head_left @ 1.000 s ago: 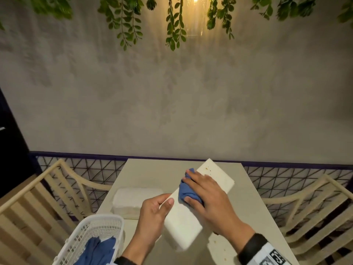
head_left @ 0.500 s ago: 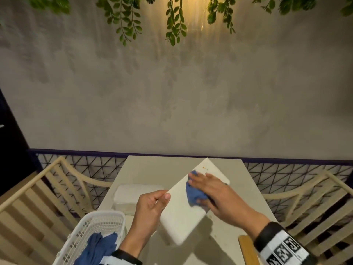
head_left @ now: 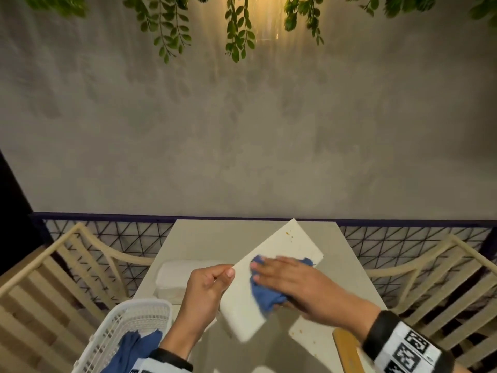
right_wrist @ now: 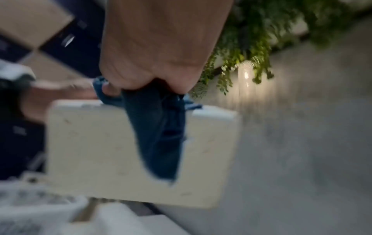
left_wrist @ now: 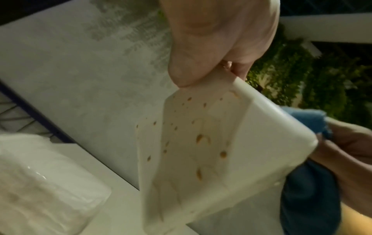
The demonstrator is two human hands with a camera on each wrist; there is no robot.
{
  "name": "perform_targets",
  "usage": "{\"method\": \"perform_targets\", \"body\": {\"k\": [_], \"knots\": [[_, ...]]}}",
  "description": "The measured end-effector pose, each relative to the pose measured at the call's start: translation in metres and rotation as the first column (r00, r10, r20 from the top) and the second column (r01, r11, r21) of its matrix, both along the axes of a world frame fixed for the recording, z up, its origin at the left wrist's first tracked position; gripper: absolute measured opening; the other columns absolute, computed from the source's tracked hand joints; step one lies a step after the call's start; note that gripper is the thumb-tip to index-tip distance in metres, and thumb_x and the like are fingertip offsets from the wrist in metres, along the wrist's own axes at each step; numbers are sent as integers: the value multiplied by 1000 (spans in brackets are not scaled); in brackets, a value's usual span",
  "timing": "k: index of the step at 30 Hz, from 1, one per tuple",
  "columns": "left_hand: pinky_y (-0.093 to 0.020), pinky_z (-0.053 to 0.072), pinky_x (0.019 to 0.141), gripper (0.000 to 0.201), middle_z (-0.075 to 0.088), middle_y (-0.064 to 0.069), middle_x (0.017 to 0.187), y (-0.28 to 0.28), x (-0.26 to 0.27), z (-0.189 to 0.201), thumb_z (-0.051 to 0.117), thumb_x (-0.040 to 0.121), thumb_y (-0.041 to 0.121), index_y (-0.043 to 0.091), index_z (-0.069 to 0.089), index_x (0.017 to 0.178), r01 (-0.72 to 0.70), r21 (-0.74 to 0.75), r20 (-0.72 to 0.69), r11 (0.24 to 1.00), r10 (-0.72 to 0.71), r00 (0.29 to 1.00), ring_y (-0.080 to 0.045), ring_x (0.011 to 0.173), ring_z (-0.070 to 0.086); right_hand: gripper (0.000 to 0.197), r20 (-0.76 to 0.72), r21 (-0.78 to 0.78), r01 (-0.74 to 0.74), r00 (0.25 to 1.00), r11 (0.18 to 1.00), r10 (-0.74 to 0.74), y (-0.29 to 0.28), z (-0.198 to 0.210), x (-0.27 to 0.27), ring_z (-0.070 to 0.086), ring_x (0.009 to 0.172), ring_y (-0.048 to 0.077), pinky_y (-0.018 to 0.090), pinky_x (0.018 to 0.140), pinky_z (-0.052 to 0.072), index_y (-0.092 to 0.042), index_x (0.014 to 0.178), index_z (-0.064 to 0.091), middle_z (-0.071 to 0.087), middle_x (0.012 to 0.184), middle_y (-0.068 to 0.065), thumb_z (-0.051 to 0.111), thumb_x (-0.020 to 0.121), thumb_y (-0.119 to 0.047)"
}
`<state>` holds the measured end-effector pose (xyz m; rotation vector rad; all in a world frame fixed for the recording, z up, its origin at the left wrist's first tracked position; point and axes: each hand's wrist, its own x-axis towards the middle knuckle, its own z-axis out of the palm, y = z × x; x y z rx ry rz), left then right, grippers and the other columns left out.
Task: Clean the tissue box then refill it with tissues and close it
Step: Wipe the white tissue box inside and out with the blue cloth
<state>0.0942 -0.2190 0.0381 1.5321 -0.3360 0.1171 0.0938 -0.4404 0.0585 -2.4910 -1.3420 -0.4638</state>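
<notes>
box (head_left: 285, 243): off-white, orange-brown specks | cloth (head_left: 266, 297): blue | basket (head_left: 115, 316), lower left: white lattice — more blue inside | wall (head_left: 242, 130): mottled grey | leaves (head_left: 238, 30), top: green | wristband (head_left: 408, 345), lower right: black, black-and-white squares | chairs (head_left: 53, 286): cream slats | mesh (head_left: 113, 238): black triangles

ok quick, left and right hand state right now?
left hand: closed, pinching the tissue box by its edge.
right hand: holding the blue cloth, pressing it against the tissue box.
</notes>
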Motion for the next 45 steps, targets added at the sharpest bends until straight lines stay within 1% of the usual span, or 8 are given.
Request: {"method": "perform_targets", "body": {"k": [4, 8, 12, 27, 31, 35, 39, 45], "knots": [[-31, 32, 61, 51, 55, -10, 64, -7, 1, 1, 59, 72, 45, -6, 63, 72, -29, 1, 18, 1000, 29, 999, -18, 64, 44, 54, -48, 282, 289, 957, 915, -287, 17, 14, 12, 44, 127, 18, 42, 105, 37, -11, 128, 54, 51, 137, 6, 36, 94, -50], [-35, 35, 67, 57, 59, -16, 71, 7, 3, 0, 61, 70, 49, -8, 65, 78, -19, -23, 1, 1000, 19, 1000, -21, 69, 48, 41, 15, -40, -57, 998, 998, 57, 14, -2, -6, 33, 136, 17, 31, 112, 26, -10, 131, 49, 46, 141, 8, 38, 98, -32], [-25, 35, 56, 35, 59, -5, 60, 0, 0, 2, 60, 83, 32, 1, 66, 66, -52, -9, 4, 999, 52, 999, -14, 59, 48, 62, 58, 179, 227, 969, 957, -240, 7, 15, 11, 47, 126, 16, 39, 100, 43, -9, 126, 55, 54, 134, 8, 21, 97, -52], [-30, 42, 62, 25, 67, -18, 71, 7, 0, -2, 60, 84, 18, -3, 70, 77, -61, -48, -58, 997, 58, 997, -21, 67, 55, 40, -49, -39, -98, 994, 994, 96, 11, 1, -9, 33, 135, 12, 26, 113, 23, -8, 128, 54, 49, 139, 7, 41, 96, -29], [-23, 37, 53, 29, 63, -6, 59, 1, -1, -1, 54, 90, 6, 2, 71, 66, -98, -20, -53, 995, 97, 994, -15, 57, 51, 45, -51, 266, 287, 958, 920, -284, 24, 25, 6, 53, 119, 17, 35, 101, 42, -6, 116, 63, 59, 129, 10, 50, 83, -32], [-32, 37, 64, 26, 63, -18, 69, 9, -2, -2, 60, 81, 20, -4, 69, 74, -82, -58, -65, 995, 78, 995, -21, 67, 51, 39, -23, -9, -43, 999, 999, 42, 30, 11, -9, 42, 130, 14, 26, 108, 31, -6, 124, 58, 55, 134, 10, 58, 86, -14], [-34, 41, 67, 21, 68, -27, 73, 9, -3, -3, 60, 85, 16, 2, 73, 78, -90, -47, -52, 995, 88, 995, -24, 69, 58, 47, -78, 255, 355, 935, 899, -347, 4, 22, 11, 48, 125, 17, 21, 106, 28, -11, 122, 59, 57, 132, 7, 48, 84, -37], [-32, 32, 64, 59, 58, -17, 68, 10, -4, -4, 61, 68, 49, -9, 66, 78, -70, -37, -13, 997, 70, 997, -21, 66, 48, 38, -85, 179, 257, 966, 950, -245, 18, 23, 8, 46, 124, 17, 10, 103, 21, -10, 123, 58, 56, 133, 7, 54, 88, -25]]}}
